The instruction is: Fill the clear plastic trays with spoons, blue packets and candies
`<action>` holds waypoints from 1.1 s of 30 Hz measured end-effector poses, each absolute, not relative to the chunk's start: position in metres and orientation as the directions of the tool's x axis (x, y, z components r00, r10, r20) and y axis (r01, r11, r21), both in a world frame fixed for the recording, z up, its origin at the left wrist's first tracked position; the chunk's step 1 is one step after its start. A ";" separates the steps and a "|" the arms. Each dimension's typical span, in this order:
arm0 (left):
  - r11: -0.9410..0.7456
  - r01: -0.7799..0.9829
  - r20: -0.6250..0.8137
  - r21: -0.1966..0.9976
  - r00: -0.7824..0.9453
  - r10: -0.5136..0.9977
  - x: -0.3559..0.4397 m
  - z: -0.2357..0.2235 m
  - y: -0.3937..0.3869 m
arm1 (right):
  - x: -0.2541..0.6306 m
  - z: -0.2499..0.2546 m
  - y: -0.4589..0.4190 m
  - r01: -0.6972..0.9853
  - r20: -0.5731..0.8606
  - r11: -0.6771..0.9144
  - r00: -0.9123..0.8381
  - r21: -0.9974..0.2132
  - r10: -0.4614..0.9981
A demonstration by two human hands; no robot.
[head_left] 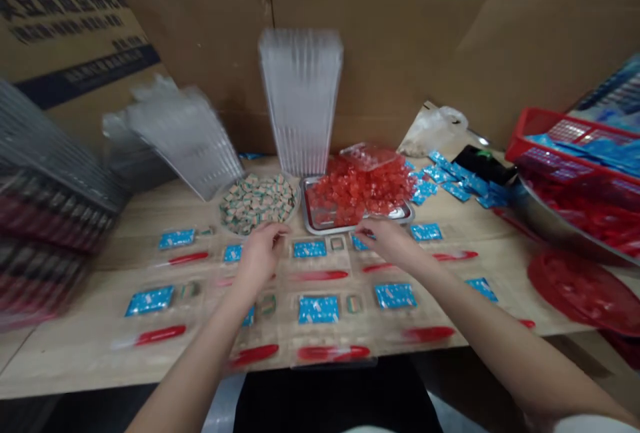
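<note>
Cardboard sheets (380,53) are standing behind the tabletop (75,360), which is carrying a stack of clear ribbed plastic trays (300,93) and a steel tray (313,223) heaped with red jelly pieces (360,190). The left hand (263,253) is curving just below a round bowl of wrapped sweets (257,203), while the right hand (387,240) is bending over a blue sachet (359,242) beside the steel tray. Whether either hand is gripping anything cannot be told.

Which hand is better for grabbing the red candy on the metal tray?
The right hand seems better placed: it is just below the metal tray of red candies. The left hand is farther away, nearer the bowl of striped candies.
</note>
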State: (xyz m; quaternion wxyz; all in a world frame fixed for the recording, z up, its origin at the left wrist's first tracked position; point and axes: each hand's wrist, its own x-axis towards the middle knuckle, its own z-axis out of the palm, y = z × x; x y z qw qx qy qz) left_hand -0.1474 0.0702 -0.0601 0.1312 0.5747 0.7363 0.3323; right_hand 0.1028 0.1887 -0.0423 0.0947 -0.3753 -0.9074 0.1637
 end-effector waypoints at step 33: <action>0.031 -0.246 -0.171 0.969 -0.571 0.803 -0.215 -0.086 0.136 | -0.107 -0.068 0.241 0.281 -0.057 0.193 -0.687 -0.940 0.724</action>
